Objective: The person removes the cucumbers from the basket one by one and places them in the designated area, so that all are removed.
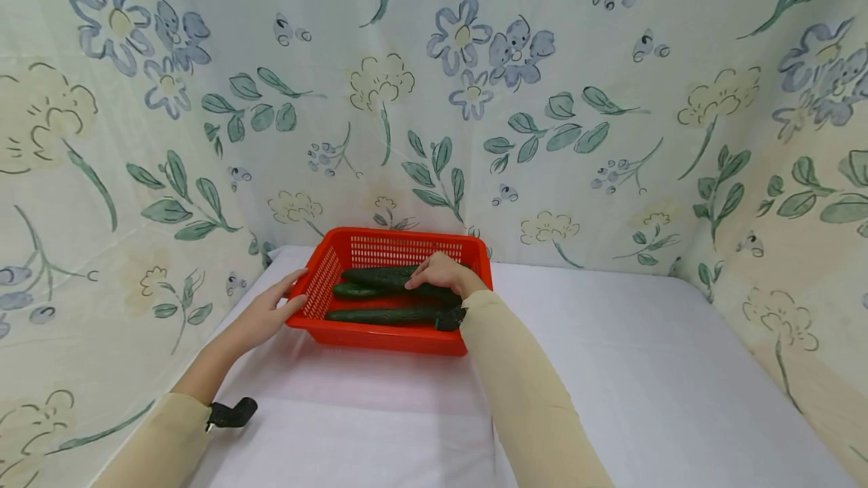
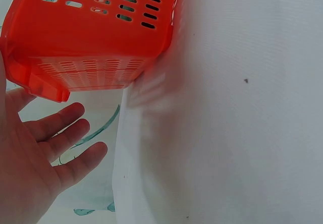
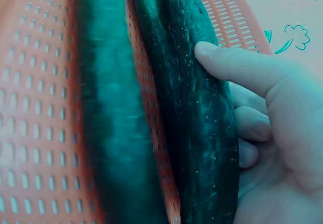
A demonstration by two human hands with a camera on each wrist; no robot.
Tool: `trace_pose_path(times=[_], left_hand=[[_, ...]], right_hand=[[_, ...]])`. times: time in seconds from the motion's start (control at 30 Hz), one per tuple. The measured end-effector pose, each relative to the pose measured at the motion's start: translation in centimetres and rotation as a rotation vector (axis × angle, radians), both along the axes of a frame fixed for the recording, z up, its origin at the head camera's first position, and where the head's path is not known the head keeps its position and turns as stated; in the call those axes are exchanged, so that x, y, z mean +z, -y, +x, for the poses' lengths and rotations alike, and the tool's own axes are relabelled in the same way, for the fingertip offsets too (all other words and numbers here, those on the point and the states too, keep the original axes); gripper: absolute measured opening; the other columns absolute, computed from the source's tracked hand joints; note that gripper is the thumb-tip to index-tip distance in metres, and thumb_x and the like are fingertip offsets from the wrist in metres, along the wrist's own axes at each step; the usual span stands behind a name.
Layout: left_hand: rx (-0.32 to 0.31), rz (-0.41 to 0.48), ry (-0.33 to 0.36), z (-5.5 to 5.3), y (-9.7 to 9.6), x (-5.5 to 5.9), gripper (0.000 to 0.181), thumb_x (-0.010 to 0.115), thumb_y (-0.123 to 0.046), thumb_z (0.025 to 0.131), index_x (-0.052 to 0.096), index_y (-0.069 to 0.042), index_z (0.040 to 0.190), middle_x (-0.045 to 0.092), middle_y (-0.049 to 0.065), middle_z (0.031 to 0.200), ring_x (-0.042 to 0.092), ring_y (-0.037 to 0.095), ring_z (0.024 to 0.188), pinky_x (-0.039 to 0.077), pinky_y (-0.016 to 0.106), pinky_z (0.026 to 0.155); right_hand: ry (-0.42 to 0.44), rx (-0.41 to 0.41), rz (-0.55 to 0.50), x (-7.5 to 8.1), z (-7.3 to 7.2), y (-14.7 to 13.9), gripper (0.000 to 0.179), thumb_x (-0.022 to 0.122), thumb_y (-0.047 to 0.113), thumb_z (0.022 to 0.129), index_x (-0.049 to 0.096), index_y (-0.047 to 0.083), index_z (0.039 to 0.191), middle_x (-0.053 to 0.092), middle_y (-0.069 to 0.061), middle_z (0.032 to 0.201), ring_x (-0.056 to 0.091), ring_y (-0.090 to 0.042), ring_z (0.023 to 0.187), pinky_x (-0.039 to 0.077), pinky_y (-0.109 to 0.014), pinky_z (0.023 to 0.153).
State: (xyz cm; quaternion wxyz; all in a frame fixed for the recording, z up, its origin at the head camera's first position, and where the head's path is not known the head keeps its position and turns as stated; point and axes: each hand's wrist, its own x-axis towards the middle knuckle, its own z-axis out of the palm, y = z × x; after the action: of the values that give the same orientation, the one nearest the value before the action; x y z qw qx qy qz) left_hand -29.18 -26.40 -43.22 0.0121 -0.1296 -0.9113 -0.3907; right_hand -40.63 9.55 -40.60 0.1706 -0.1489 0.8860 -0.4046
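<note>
A red plastic basket (image 1: 380,336) with slotted walls holds three dark green cucumbers. My right hand (image 1: 444,274) reaches in and grips the back cucumber (image 3: 202,113), thumb on its top and fingers curled round its far side. Alongside it lies a second cucumber (image 1: 354,291), partly covered. A third cucumber (image 1: 383,315) runs along the front wall, apart from the other two. My left hand (image 1: 266,315) is at the basket's left end, thumb and index finger at the rim. In the left wrist view its other fingers (image 2: 75,166) extend loosely outside the basket.
The basket stands on a table with a white cloth (image 1: 610,352), near the back edge. Floral fabric (image 1: 434,96) hangs behind and at both sides. Each wrist carries a small black camera (image 1: 233,413).
</note>
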Motion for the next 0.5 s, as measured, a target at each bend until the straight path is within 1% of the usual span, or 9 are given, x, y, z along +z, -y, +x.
trace_pose_path(times=[0.13,0.37,0.5], left_hand=[[0.006,-0.002,0.005,-0.01,-0.06,-0.04,0.065,0.052,-0.041,0.104,0.026,-0.023,0.16,0.053,0.02,0.139,0.051,0.037,0.121,0.057,0.046,0.085],[0.018,-0.008,0.009,0.02,-0.06,-0.16,0.065,0.052,-0.041,0.104,0.025,-0.024,0.161,0.053,0.02,0.139,0.051,0.036,0.122,0.058,0.046,0.086],[0.021,-0.006,0.003,-0.03,-0.15,-0.1,0.065,0.052,-0.041,0.104,0.025,-0.024,0.16,0.054,0.02,0.139,0.052,0.036,0.121,0.058,0.046,0.086]], right_hand=[[0.006,-0.009,0.006,-0.24,0.04,-0.07,0.026,0.081,0.032,0.083,0.082,0.012,0.101,0.077,-0.001,0.105,0.061,-0.02,0.106,0.049,-0.044,0.099],[0.006,-0.012,0.035,-0.67,0.02,-0.14,0.03,0.081,0.034,0.084,0.081,0.014,0.107,0.076,-0.001,0.109,0.061,-0.021,0.113,0.047,-0.046,0.105],[0.006,-0.014,0.042,-0.68,0.02,-0.2,0.031,0.081,0.034,0.084,0.08,0.015,0.108,0.076,-0.001,0.111,0.06,-0.021,0.112,0.046,-0.046,0.106]])
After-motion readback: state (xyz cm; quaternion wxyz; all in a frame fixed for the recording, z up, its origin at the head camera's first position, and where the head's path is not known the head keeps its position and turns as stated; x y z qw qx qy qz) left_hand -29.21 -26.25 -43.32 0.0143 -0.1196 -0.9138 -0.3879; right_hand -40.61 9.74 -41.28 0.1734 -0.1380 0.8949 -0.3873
